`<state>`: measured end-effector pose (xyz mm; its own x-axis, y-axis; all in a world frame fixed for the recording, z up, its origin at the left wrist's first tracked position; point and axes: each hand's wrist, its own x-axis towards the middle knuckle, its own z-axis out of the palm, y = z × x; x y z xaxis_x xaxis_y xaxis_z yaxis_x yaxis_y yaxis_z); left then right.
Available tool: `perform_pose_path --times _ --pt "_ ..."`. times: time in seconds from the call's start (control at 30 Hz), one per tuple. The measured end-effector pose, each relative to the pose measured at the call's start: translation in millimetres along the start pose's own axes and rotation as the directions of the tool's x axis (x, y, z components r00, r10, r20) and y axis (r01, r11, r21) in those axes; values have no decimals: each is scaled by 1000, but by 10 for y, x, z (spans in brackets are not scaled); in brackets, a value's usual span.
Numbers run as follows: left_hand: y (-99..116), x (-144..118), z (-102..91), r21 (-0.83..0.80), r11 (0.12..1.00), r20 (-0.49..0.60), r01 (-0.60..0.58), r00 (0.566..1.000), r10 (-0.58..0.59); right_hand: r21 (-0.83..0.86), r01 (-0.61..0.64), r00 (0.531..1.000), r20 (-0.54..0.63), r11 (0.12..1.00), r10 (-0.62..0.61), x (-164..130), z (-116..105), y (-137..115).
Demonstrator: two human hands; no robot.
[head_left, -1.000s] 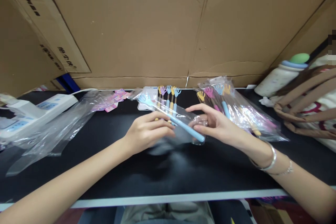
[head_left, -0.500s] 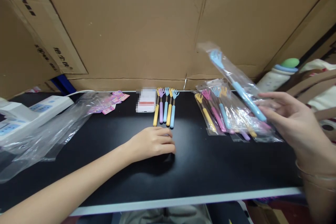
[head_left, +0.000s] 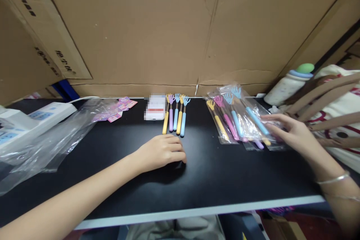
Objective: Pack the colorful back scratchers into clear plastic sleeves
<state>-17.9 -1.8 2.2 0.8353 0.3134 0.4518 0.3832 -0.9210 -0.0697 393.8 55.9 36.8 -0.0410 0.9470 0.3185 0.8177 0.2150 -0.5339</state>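
Observation:
My left hand rests palm down on the black table, fingers loosely bent and slightly apart, nothing visible in it. Just beyond its fingers lies a row of several back scratchers with yellow, purple and blue handles and claw-shaped heads. At the right, my right hand pinches the clear bag around a blue back scratcher. That bag lies over a pile of other bagged back scratchers in yellow, pink, blue and purple. The pinching fingertips are partly blurred against the plastic.
A white phone-like device, partly pixelated, lies left of the row. Further left are pink cards, clear plastic bags and a white power strip. A bottle and a cloth bag stand right. Cardboard walls the back.
My right hand has come down and left, bringing the bagged blue back scratcher from the air onto the pile. My left hand has stayed in place.

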Motion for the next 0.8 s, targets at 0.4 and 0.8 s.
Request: perform_pose_path --times 0.4,0.8 --pt "17 6 0 33 999 -27 -7 1000 8 -464 378 892 -48 801 -449 40 57 77" --pt "24 14 -1 69 997 -1 21 1000 -21 -180 852 523 323 491 -789 -259 861 -1371"
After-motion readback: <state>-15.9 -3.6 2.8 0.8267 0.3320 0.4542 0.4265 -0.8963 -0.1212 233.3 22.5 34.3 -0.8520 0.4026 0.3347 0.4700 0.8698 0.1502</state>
